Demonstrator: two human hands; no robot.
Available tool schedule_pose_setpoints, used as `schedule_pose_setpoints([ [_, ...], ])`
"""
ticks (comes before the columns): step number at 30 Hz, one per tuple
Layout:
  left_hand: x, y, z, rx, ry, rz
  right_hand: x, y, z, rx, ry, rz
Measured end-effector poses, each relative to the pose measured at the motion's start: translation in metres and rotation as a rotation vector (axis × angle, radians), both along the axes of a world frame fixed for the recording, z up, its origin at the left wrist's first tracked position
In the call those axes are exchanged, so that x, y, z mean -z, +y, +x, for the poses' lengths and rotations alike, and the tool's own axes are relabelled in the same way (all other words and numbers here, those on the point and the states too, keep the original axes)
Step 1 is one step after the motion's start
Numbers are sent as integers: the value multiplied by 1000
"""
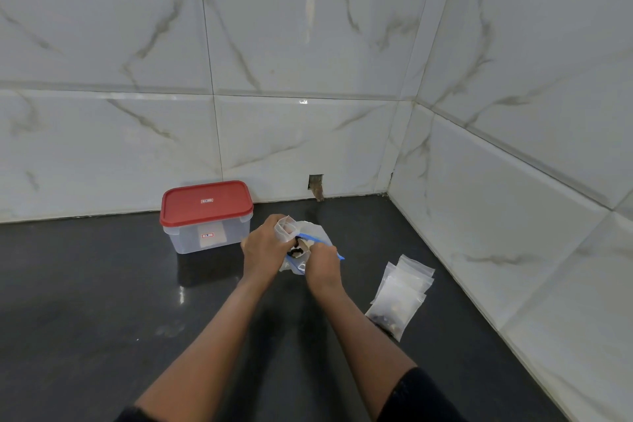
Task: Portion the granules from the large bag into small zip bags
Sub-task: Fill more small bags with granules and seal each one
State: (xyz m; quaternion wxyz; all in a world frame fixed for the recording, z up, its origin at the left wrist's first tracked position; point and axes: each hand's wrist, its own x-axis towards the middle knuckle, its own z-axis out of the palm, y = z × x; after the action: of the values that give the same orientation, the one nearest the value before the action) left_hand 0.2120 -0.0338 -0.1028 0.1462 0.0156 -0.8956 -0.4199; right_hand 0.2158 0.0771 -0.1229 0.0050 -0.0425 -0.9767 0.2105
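Head view: the left hand (263, 247) is curled round a small clear zip bag (285, 225), which is held upright with its mouth spread open and raised above the knuckles. Just to its right, the right hand (322, 267) is curled over the edge of a large clear plastic bag with a blue zip strip (317, 233); the edge appears to be pinched, though the fingertips are hidden. Between the two hands, dark granules (295, 252) can be seen inside the large bag's mouth, lying below and to the right of the small bag's opening. The blue strip runs from far left to near right. The coming transfer is judged to turn on this: the granules must be lifted up and leftward into the small mouth, and the right hand is the nearer one. Further right, well apart, a stack of small clear zip bags (402, 288) lies on the dark glossy countertop (102, 284), some with dark contents. A clear plastic box with a red lid (205, 216) stands to the left.
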Motion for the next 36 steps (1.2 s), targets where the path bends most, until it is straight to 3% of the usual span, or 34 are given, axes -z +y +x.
schedule_pose_setpoints([
  [16, 7, 0, -2, 5, 22, 26, 0, -12, 3, 282, -51, -392],
  [29, 13, -6, -3, -1, 40, 30, 0, -35, 2, 574, -152, -983],
  [36, 11, -7, 2, -25, 72, 60, 3, -45, 3, 541, -122, -858],
])
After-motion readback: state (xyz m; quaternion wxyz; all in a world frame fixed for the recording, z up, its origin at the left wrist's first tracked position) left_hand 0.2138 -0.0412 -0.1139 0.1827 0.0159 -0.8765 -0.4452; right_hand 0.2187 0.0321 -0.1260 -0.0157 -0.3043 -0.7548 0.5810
